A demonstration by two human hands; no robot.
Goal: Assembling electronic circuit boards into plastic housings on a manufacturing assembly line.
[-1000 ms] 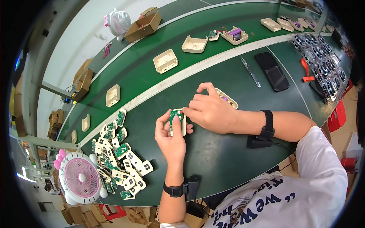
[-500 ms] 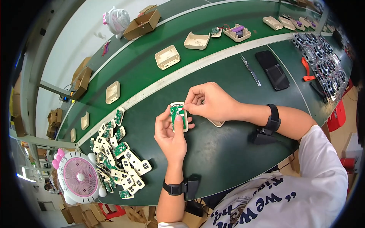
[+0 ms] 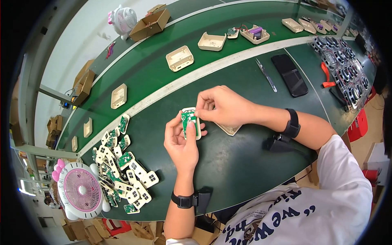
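My left hand (image 3: 181, 136) is wrapped round a cream plastic panel (image 3: 198, 131) that carries a green circuit board (image 3: 185, 119). Its thumb lies across the board and the other fingers support the panel from behind. At the panel's upper right corner, my right hand (image 3: 222, 107) has thumb and forefinger pinched together against the board; whatever sits between those tips is too small to tell. Partly covered by the right hand, a cream case (image 3: 229, 129) rests on the green table. To the left lies a heap of similar cream panels with boards (image 3: 122, 169).
A pink-and-white fan (image 3: 83, 191) stands left of the heap. Tweezers (image 3: 266, 76) and a black phone (image 3: 290, 75) lie beyond my right hand, with rows of round speakers (image 3: 343, 69) farther right. Cream cases (image 3: 179, 58) sit along the green strip behind the pale rail (image 3: 163, 90).
The view has shifted slightly. My left hand keeps its hold on the panel. At the right fingertips a small red spot no longer shows, and more of the case below that hand is visible.
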